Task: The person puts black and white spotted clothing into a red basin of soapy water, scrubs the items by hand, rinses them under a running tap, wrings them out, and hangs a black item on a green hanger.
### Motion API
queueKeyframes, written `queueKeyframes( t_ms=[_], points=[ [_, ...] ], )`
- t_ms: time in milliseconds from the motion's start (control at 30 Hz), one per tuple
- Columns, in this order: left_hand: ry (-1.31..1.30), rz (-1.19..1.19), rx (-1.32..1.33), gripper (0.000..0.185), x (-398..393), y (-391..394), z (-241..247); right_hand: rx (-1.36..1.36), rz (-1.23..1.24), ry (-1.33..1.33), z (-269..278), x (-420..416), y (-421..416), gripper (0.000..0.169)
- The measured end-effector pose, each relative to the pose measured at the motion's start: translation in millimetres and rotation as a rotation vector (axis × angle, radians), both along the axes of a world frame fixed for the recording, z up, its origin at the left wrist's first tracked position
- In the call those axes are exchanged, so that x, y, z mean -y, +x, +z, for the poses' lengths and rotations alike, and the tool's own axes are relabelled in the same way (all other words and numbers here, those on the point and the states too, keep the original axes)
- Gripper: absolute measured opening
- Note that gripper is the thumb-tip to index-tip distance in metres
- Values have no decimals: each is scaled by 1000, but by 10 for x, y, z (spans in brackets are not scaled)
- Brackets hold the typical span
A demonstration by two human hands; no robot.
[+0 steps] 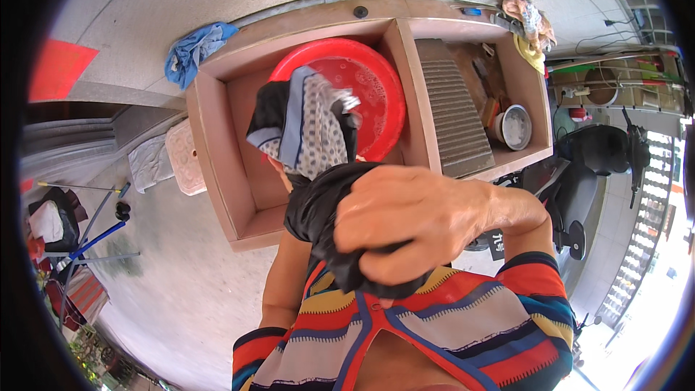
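A wet-looking black garment with a grey dotted panel and blue trim stretches from my chest out over a red plastic basin. Close to my chest, my right hand grips the bunched black end. Only a sliver of my left hand shows at the garment's edge, under the dotted part; the cloth hides the rest, and it appears to hold the garment from below. Sudsy water lies in the basin, which stands in the left compartment of a pinkish sink.
The right sink compartment has a ribbed washboard and a small pot with whitish contents. Cloths hang at both back corners: a blue one and a patterned one. A pink stool stands left, a black scooter right.
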State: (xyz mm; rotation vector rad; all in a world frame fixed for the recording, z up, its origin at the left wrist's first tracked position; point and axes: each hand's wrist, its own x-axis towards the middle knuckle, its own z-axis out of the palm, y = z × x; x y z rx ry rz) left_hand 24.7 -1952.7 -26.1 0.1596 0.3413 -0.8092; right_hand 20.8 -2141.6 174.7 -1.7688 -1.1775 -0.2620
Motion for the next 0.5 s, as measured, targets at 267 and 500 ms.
queueKeyframes(
  t_ms=[267, 500],
  points=[
    [356, 306, 161, 55, -131, 278, 236, -196, -541, 213, -641, 617, -231, 53],
    [1001, 459, 598, 52, 92, 232, 846, -1186, -701, 1266, -1427, 227, -330, 20]
  ],
)
